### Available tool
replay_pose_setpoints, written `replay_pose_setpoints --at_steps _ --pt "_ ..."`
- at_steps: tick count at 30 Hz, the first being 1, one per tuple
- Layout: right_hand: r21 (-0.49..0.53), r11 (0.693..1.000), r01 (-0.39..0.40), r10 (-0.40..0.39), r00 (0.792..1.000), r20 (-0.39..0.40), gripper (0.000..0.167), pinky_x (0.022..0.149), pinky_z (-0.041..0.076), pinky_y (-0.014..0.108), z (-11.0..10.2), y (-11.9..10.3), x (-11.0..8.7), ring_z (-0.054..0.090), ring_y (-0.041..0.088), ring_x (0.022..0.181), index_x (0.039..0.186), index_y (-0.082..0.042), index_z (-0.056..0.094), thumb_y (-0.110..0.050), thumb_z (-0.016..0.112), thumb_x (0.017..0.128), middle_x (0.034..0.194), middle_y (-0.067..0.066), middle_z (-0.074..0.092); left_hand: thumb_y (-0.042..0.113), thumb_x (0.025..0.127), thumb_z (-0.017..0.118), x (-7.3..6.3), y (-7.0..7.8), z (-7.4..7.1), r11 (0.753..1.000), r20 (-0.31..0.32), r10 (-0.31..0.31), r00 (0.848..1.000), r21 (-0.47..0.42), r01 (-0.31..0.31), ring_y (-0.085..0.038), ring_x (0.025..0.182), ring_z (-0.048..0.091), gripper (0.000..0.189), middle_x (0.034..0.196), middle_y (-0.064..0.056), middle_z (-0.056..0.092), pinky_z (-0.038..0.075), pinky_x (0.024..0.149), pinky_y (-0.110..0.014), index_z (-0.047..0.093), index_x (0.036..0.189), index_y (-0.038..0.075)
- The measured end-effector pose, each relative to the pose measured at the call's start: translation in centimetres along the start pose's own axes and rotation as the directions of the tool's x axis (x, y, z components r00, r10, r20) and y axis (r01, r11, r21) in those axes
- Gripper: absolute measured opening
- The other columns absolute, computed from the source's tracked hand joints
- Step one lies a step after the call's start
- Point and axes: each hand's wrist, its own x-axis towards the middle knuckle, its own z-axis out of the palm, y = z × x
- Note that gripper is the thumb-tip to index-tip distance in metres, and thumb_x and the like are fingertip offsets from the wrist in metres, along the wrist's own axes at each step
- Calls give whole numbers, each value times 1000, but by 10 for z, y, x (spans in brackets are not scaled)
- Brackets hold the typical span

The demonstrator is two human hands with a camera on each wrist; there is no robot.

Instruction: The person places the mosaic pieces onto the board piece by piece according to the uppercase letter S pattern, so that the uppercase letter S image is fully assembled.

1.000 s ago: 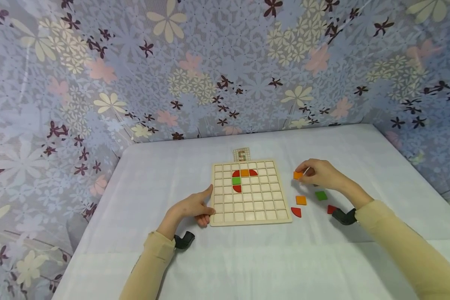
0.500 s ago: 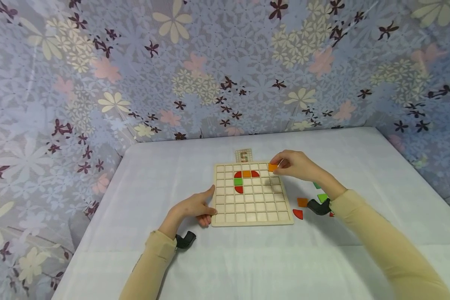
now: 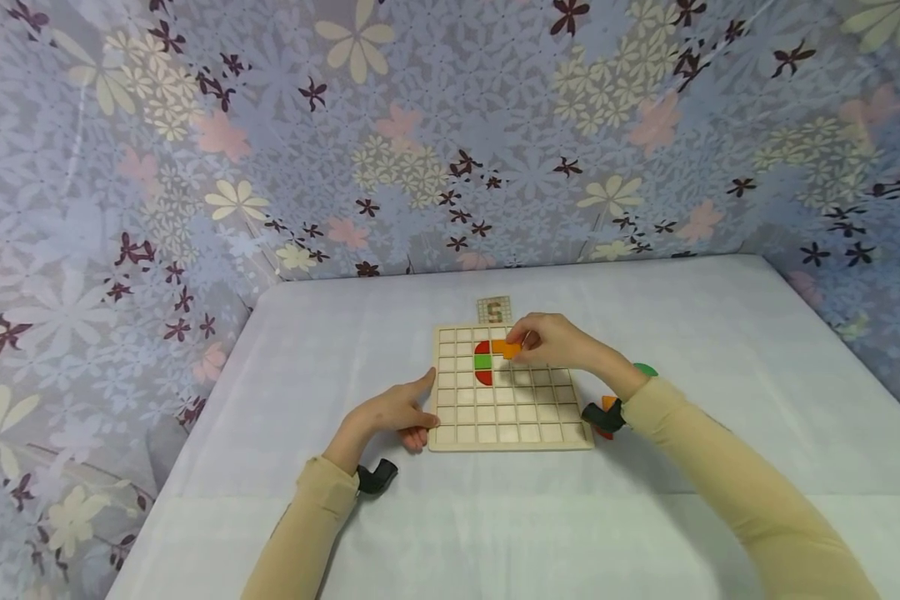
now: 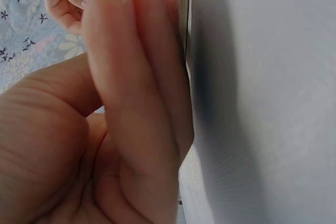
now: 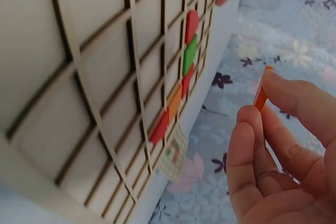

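My right hand (image 3: 551,340) pinches an orange square tile (image 5: 262,92) between thumb and fingers, above the upper part of a wooden grid board (image 3: 510,413). In the board's cells lie a red quarter-round tile (image 3: 482,347), a green square tile (image 3: 482,362), another red quarter-round (image 3: 483,378) and an orange square (image 3: 498,345). The right wrist view also shows a red tile (image 5: 159,127) beside that orange one, hidden behind the hand in the head view. My left hand (image 3: 392,410) touches the board's left edge with index finger and thumb; its other fingers are bent.
A small grid card (image 3: 494,311) with a coloured S-shaped pattern lies behind the board. Right of the board, partly covered by my right arm, are a green piece (image 3: 646,368), an orange tile (image 3: 609,402) and a red piece (image 3: 604,433). A floral cloth (image 3: 450,167) hangs behind the table.
My right hand has carried the orange square tile leftward from beside the board to over its upper cells. The left hand stays at the left edge.
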Motion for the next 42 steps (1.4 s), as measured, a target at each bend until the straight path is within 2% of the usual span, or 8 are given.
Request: replay_pose_setpoints --at_steps 10,18,23,26,30,35,42 --pt "-28 1000 -10 12 997 74 24 74 52 29 18 2 8 59 18 83 104 0 66 -6 73 82 99 8 61 6 92 61 1 1 0 1000 -4 -4 1000 -2 4 -19 46 61 84 62 -14 63 55 47 -32 3 152 10" --pt "-66 998 -11 20 989 147 22 73 52 30 26 5 12 59 16 79 99 -2 66 -10 75 81 90 4 61 6 92 62 0 0 -1 1000 -4 -20 1000 -13 20 -19 47 61 85 62 -15 63 55 48 -33 3 153 11" --pt "-63 998 22 -12 988 155 18 69 50 27 28 5 13 57 13 76 94 -2 65 -10 73 80 85 2 61 6 92 62 0 2 -3 1000 -2 -12 1000 -13 12 -20 47 61 85 62 -15 63 56 48 -33 3 153 11" --pt "-74 997 15 -3 988 152 18 70 50 29 32 6 15 57 15 76 94 -1 65 -9 73 79 86 4 60 6 92 62 0 3 -3 1000 1 -11 1000 -11 11 -20 47 61 85 62 -15 63 56 48 -33 3 152 10" --pt "-110 994 -30 46 987 152 21 72 50 29 36 10 18 57 15 78 96 -1 66 -8 75 79 88 4 59 6 92 62 0 2 -3 1000 4 -15 1000 -8 15 -19 47 61 85 62 -15 63 55 47 -33 3 152 10" --pt "-127 992 -16 36 987 159 23 71 49 27 36 9 19 55 14 78 97 -2 65 -9 76 79 88 4 58 5 92 62 1 2 -3 999 0 -31 1000 -17 31 -19 47 61 86 62 -15 63 55 47 -33 3 153 11" --pt "-100 995 -4 20 986 165 24 71 49 28 33 5 17 56 15 78 99 -1 64 -8 76 79 88 4 61 6 92 62 2 1 -3 999 -5 -32 999 -15 32 -19 47 61 85 62 -15 64 55 47 -33 4 153 12"
